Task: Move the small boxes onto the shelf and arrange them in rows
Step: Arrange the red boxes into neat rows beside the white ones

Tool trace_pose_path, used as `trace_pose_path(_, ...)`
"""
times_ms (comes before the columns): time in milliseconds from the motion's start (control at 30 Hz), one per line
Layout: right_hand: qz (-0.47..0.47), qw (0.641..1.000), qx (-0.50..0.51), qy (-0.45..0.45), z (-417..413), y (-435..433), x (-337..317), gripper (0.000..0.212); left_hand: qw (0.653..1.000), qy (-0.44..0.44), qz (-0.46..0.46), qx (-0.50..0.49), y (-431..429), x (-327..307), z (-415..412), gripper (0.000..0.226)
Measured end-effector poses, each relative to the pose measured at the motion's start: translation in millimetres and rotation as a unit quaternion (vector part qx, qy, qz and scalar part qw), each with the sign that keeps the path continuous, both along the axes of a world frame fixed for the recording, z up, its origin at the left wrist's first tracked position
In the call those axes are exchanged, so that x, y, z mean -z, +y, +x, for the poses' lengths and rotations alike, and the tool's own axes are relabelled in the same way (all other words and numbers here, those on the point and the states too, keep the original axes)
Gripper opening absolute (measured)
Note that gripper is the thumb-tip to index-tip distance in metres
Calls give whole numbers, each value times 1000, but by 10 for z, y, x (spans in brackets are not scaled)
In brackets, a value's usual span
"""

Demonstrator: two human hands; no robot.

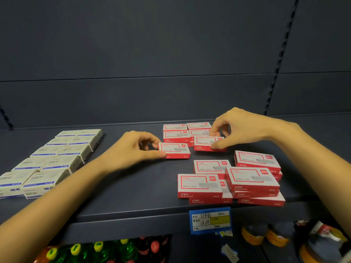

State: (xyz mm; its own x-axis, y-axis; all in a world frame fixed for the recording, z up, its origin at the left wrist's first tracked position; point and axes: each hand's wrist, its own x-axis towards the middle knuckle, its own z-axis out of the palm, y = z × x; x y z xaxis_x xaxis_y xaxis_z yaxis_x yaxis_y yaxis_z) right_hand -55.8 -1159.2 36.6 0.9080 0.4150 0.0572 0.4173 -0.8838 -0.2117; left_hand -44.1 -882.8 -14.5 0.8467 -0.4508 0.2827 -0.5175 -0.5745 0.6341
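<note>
A dark grey metal shelf (133, 188) runs across the view, backed by dark grey panels (152, 54) with a slotted upright (279, 59) above the right hand. On its front lip, below the right forearm, hangs a blue price tag with a yellow patch (210, 221). Under the shelf, beneath the left forearm, stand bottles with yellow-green caps (76, 250); beneath the right forearm sit rolls with orange rims (266, 237), too blurred to identify.

To the outside of the left hand lies a double row of white boxes with blue stripes (51, 162), running from the shelf's back toward its front edge.

The left hand (131, 149) reaches in palm-down, thumb and fingertips pinched on the left end of a small red-and-white cardboard box (174, 150) lying flat on the shelf. The right hand (237, 128) arches from the other side, thumb at the near edge and fingers at the far edge of a second red-and-white box (208, 142), which lies just beside the first. Just behind both held boxes, four matching red boxes sit in a tidy block (187, 130) at the shelf's back. Nearer the shelf's front, between the forearms and partly under the right one, a loose pile of red-and-white boxes (237, 181) lies overlapping, some stacked on others.
</note>
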Motion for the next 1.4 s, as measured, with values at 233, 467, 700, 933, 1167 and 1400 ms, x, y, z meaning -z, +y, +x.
trace_pose_path(233, -41, 999, 4, 33, 157, -16, 122, 37, 1000, 20, 0, 2, -68, 132, 120, 21)
trace_pose_path(467, -60, 998, -6, 19, 174, 38, 127, 39, 999, 10, -20, -28, -94, 189, 139, 22)
trace_pose_path(700, -61, 998, -11, -2, 153, 60, 132, 40, 999, -5, -19, -39, -108, 206, 113, 23)
trace_pose_path(933, 8, 1000, -13, -22, -41, -26, 37, 25, 996, -69, -12, -54, -140, 71, -87, 30)
trace_pose_path(1167, 104, 993, -64, 2, -580, -250, -160, 35, 993, 19, -11, 112, -135, -36, -520, 36)
trace_pose_path(1400, 71, 994, -83, 7, -913, -425, -83, 35, 990, 14, 25, 137, -190, 1, -652, 36)
